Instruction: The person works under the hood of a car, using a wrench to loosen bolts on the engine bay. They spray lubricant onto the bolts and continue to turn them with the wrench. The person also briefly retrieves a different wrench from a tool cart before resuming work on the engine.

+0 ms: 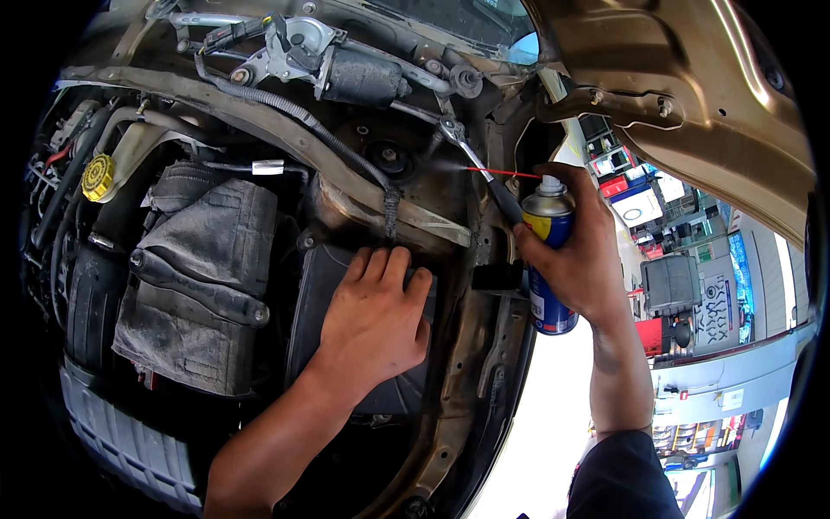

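Observation:
My right hand [584, 246] is wrapped round a blue and yellow spray can [553, 227], its forefinger on the white nozzle. A thin red straw [506, 172] points left from the nozzle, and a fine mist leaves its tip toward the dark round strut mount [389, 158]. A ratchet wrench [488, 173] sits with its head by the wiper linkage; its dark handle runs down to my right thumb, and whether they touch I cannot tell. My left hand [372, 311] rests on a black box cover [311, 320], holding nothing, its fingers bent at the far edge.
A wiper motor [363, 76] and its linkage lie across the back of the engine bay. Left are a dusty engine cover [203, 285] and a yellow cap [98, 177]. The raised bronze hood [674, 78] hangs at upper right, with workshop shelving beyond.

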`<state>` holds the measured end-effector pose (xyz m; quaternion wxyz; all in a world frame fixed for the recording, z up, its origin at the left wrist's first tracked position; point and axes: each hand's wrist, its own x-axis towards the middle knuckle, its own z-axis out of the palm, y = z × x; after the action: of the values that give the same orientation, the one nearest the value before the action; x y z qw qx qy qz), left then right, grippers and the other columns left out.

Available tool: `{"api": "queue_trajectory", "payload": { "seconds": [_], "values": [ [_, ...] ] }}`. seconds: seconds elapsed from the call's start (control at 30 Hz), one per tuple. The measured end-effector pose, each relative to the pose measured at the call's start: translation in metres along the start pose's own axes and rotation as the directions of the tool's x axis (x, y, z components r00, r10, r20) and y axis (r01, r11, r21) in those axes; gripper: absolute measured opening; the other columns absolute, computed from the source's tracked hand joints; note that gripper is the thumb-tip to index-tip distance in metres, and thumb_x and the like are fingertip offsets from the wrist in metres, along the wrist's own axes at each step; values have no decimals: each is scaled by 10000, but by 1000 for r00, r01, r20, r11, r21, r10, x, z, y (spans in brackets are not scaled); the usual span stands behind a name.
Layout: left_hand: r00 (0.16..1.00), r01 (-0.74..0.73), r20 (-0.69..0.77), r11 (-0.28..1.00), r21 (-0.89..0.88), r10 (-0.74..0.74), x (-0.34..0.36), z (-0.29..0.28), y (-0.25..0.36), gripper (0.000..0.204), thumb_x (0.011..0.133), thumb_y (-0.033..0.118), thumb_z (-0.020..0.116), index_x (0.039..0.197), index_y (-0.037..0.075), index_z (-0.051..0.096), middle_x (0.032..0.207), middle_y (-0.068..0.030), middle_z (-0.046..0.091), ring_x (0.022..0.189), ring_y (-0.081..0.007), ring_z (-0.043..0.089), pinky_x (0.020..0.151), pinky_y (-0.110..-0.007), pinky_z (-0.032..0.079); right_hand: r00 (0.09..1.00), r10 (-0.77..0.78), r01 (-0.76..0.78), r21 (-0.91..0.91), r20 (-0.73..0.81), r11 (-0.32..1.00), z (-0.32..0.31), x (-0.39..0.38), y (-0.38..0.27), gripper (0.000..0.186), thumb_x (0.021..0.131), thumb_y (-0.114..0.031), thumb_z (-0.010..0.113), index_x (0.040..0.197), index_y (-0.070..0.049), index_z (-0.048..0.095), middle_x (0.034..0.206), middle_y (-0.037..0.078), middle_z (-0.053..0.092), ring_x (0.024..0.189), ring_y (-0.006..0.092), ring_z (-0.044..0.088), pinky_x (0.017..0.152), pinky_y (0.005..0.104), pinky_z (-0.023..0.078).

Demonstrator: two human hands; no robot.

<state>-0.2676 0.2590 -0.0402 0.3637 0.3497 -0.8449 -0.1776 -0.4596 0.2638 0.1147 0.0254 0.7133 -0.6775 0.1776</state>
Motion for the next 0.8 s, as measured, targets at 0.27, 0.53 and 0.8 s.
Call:
{"api": "queue_trajectory", "payload": {
  "seconds": [0.27, 0.53, 0.8],
  "values": [
    [1000, -2, -7, 1000, -1, 2, 0, 0, 0, 371, 641, 98, 713, 992, -4, 653, 1054, -149, 563, 1000, -338, 578, 927, -408, 491, 1000, 11, -11, 22, -3, 1000, 2, 0, 1, 547, 776, -38, 749, 1277, -14, 533, 1053, 173, 665, 945, 248, 670, 864, 361, 521],
    [1000, -17, -19, 1000, 1, 17, 0, 0, 0, 367, 639, 93, 701, 990, -2, 649, 1057, -152, 561, 1005, -342, 580, 932, -414, 490, 999, 40, -42, 67, 29, 997, 1, 0, 0, 544, 785, -93, 749, 1271, -13, 519, 1117, 245, 638, 993, 408, 661, 874, 439, 518],
    [1000, -9, -25, 999, 33, 10, 1, 2, 1, 325, 655, 95, 690, 963, 1, 643, 1031, -151, 571, 984, -339, 578, 917, -418, 479, 997, 1, 6, 86, -77, 996, -23, -32, 3, 564, 773, -83, 772, 1283, -35, 534, 1128, 216, 647, 990, 379, 672, 895, 413, 529]
  ]
}}
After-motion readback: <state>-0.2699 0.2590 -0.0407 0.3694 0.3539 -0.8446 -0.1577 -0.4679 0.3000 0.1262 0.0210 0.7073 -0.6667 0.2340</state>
